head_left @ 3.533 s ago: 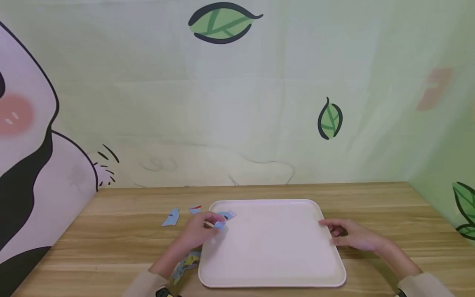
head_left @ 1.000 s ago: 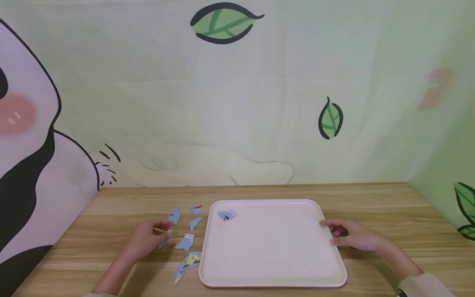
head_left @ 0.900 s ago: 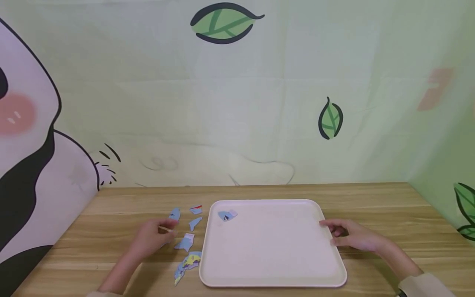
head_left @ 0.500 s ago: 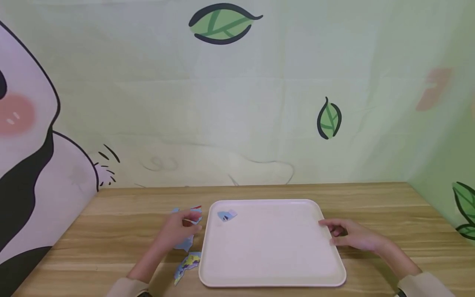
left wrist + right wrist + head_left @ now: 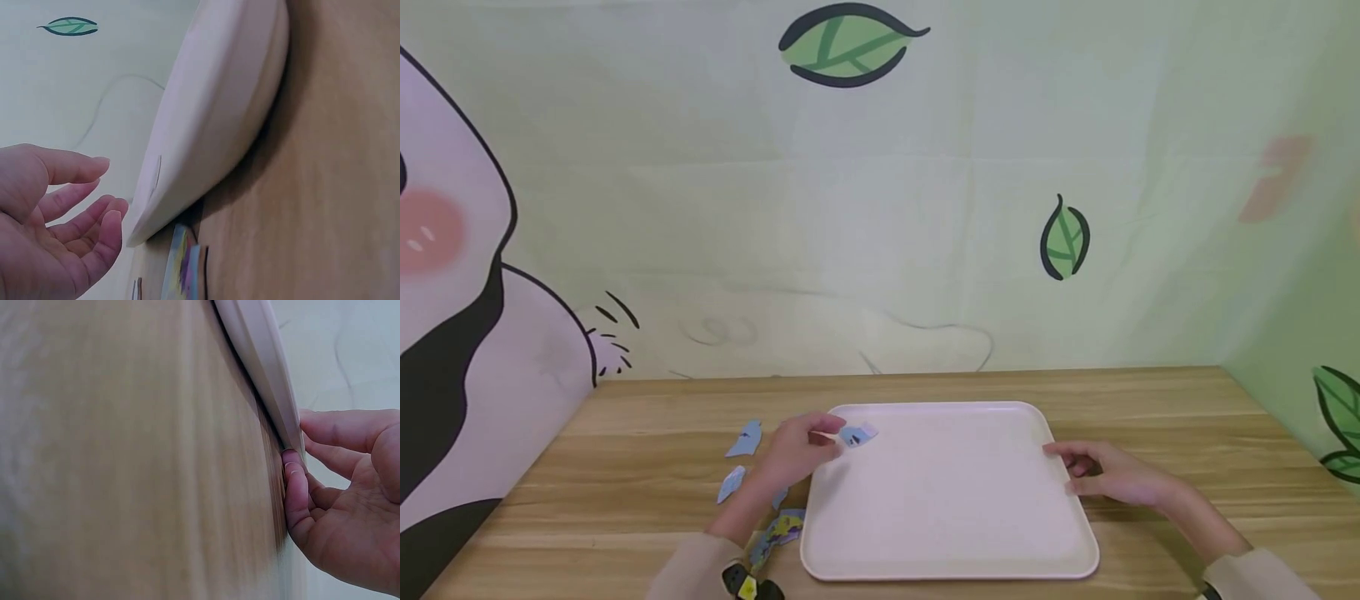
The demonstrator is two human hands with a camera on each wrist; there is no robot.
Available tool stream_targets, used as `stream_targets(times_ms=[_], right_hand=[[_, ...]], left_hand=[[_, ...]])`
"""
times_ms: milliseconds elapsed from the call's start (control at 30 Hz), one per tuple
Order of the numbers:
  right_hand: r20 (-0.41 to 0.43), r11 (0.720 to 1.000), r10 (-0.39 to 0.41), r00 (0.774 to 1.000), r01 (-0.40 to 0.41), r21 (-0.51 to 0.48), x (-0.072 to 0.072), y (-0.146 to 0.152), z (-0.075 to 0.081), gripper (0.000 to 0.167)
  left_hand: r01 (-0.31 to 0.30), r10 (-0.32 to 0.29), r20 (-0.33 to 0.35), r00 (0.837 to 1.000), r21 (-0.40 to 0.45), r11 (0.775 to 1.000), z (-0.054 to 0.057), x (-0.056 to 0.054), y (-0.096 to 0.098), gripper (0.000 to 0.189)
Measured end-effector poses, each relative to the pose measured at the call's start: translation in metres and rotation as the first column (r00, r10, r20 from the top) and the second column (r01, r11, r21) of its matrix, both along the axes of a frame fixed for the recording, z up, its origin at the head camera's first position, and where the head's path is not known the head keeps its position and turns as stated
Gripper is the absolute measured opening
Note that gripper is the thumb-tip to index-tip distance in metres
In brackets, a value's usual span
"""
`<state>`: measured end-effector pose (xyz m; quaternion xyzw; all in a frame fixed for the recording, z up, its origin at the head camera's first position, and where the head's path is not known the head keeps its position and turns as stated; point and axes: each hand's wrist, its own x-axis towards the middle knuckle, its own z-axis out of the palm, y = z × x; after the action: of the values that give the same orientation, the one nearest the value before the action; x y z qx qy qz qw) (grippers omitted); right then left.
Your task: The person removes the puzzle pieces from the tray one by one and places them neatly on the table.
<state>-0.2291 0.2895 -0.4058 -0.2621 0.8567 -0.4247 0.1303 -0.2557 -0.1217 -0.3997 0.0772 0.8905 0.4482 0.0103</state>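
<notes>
A white tray [image 5: 955, 492] lies on the wooden table. On its far left corner is a small group of blue-and-white jigsaw pieces [image 5: 857, 435]. My left hand [image 5: 801, 448] hovers over the tray's left edge beside them, thumb and fingers apart. In the left wrist view nothing shows between the left hand's fingers [image 5: 62, 225]. My right hand [image 5: 1108, 475] holds the tray's right rim, with fingertips curled under it in the right wrist view. Left of the tray lie a blue piece [image 5: 745, 438], another blue piece [image 5: 732, 484] and a partly hidden one [image 5: 780, 498].
A curved yellow-and-blue jigsaw section [image 5: 786, 525] lies against the tray's left side, partly behind the left forearm. A printed cloth wall [image 5: 880, 208] with leaves and a panda stands behind the table.
My left hand has moved right, from the loose pieces on the table to over the tray's left edge. The right hand and the tray have stayed in place.
</notes>
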Motion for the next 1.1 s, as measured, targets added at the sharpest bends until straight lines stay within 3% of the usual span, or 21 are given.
stream_targets(times_ms=[333, 833, 1100], right_hand=[[-0.009, 1.000, 0.014, 1.000, -0.014, -0.002, -0.001, 0.002, -0.002, 0.052], [-0.007, 1.000, -0.008, 1.000, 0.008, 0.005, 0.000, 0.001, -0.001, 0.052], [-0.006, 1.000, -0.011, 1.000, 0.011, 0.014, 0.001, 0.000, 0.001, 0.051]], left_hand=[[0.005, -0.005, 0.012, 1.000, -0.013, 1.000, -0.005, -0.012, 0.013, 0.028], [-0.005, -0.004, -0.042, 0.999, -0.215, 0.977, -0.006, -0.022, 0.024, 0.031], [0.040, -0.085, -0.126, 0.988, -0.326, 0.944, -0.004, -0.020, 0.025, 0.028]])
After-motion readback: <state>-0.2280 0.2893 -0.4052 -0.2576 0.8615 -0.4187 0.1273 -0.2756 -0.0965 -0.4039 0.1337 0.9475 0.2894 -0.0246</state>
